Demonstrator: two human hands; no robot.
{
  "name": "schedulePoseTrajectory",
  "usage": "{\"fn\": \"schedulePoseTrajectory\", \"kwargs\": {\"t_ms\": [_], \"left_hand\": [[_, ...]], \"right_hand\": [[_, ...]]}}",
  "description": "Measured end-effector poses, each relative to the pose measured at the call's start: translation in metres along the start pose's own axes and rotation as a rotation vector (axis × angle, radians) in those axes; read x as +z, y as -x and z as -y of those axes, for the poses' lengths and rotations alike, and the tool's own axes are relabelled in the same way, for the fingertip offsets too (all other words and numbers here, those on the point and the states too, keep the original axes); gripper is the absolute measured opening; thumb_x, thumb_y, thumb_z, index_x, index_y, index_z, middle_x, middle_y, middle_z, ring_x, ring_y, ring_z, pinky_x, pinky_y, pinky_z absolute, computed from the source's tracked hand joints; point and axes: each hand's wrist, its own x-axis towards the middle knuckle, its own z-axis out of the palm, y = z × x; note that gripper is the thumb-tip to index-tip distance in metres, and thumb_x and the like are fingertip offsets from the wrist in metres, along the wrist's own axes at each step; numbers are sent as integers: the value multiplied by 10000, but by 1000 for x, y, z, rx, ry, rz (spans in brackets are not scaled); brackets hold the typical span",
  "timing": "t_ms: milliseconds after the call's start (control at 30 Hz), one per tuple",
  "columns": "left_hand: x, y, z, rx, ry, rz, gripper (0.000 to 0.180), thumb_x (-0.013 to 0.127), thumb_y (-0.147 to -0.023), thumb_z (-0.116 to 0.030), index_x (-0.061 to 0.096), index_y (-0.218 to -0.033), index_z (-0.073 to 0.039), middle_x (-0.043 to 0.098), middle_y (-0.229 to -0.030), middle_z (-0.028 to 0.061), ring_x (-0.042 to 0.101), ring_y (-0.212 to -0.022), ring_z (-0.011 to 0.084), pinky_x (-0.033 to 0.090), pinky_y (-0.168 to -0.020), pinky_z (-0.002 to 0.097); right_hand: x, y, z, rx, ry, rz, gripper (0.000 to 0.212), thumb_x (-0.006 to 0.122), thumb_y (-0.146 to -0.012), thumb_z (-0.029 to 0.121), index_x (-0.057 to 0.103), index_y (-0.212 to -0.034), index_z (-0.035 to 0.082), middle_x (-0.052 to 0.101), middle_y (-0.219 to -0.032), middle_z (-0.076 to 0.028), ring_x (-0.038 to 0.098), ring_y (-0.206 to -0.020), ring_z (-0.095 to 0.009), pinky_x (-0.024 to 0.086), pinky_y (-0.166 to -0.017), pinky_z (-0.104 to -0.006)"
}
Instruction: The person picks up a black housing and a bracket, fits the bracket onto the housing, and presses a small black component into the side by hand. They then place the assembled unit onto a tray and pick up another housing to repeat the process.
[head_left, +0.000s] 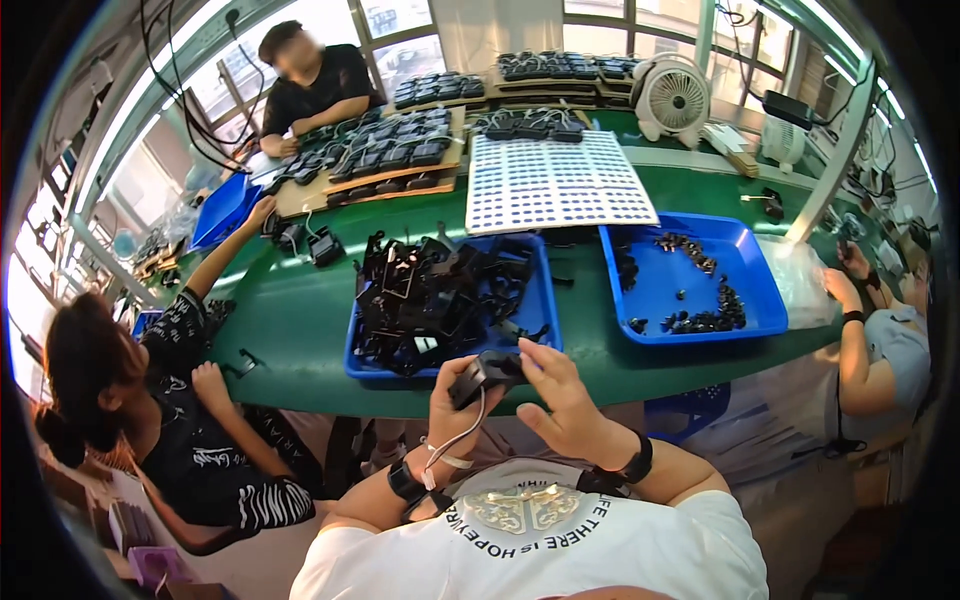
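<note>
Lower centre of frame: left hand (462,408) gripping a small black adapter (484,372), right hand (563,400) pinching its far end, near the blue tray (545,300). Best kept level, white cord (452,440) slack.

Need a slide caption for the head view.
Both hands, left hand and right hand, hold a small black part above a blue tray.

Assembly workshop: parts-filled blue trays (745,255)
</note>
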Motion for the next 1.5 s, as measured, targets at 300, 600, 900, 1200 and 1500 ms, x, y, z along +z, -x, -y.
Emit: {"fn": "schedulePoseTrajectory", "kwargs": {"t_ms": [300, 600, 900, 1200, 1500], "left_hand": [[7, 3, 0, -59, 114, -47, 424, 592, -769, 151, 473, -1113, -65, 558, -1003, 26, 565, -914, 111, 523, -790, 254], [3, 6, 0, -88, 93, -98, 445, 545, -763, 184, 470, -1126, -60, 553, -1020, 33, 559, -929, 113, 506, -834, 260], [2, -3, 1, -64, 20, -154, 441, 554, -755, 180, 478, -1122, -51, 556, -1020, 32, 559, -924, 106, 501, -800, 238], [-1, -1, 2, 48, -89, -185, 436, 599, -732, 160, 493, -1100, -48, 576, -1006, 46, 567, -907, 107, 501, -775, 237], [0, -4, -7, -18, 34, -157, 480, 515, -706, 210, 466, -1119, -29, 559, -1048, 69, 562, -959, 134, 513, -825, 271]], "right_hand": [[1, 5, 5, 2, 18, 5, 580, 473, -925, 366, 362, -1348, -15, 284, -1425, -224, 267, -1300, -384, 210, -1055, -451], [10, 6, 18, -28, -100, 116, 594, 484, -920, 358, 342, -1357, -18, 260, -1443, -218, 217, -1333, -375, 175, -1073, -443], [16, -6, 7, 5, -130, 91, 635, 481, -915, 410, 336, -1354, -26, 267, -1440, -213, 209, -1346, -360, 158, -1084, -434], [26, -4, 6, 104, -167, 37, 674, 524, -888, 435, 369, -1301, -74, 243, -1413, -286, 226, -1313, -406, 176, -1069, -456], [14, -13, 9, 201, -208, 21, 670, 502, -882, 493, 442, -1260, -58, 227, -1426, -280, 212, -1323, -397, 162, -1068, -457]]}}
